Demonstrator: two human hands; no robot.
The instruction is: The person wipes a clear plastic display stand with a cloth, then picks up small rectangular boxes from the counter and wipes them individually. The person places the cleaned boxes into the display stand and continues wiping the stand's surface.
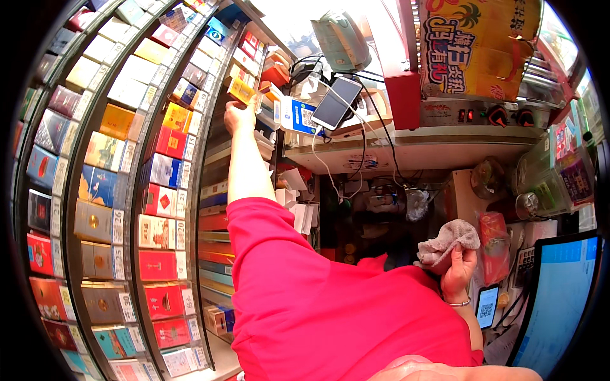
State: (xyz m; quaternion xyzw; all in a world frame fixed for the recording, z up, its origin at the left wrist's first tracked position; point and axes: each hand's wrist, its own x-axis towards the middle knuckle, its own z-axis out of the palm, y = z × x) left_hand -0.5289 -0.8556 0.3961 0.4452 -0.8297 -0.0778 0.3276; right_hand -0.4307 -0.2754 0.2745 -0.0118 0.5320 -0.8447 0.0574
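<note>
My left arm reaches out to the far end of the shelf rack. There my left hand closes with its fingertips on the near end of a yellow cigarette pack, which sits in line with other packs. Whether the pack is lifted off the shelf cannot be told. On the right, my right hand is closed round a crumpled greyish-pink cloth and holds it up by its edge. A bracelet circles that wrist.
Slanted racks of cigarette packs fill the left side. A white phone with cables lies beside a blue code card. At the right stand a monitor, a phone showing a code and a clear plastic container.
</note>
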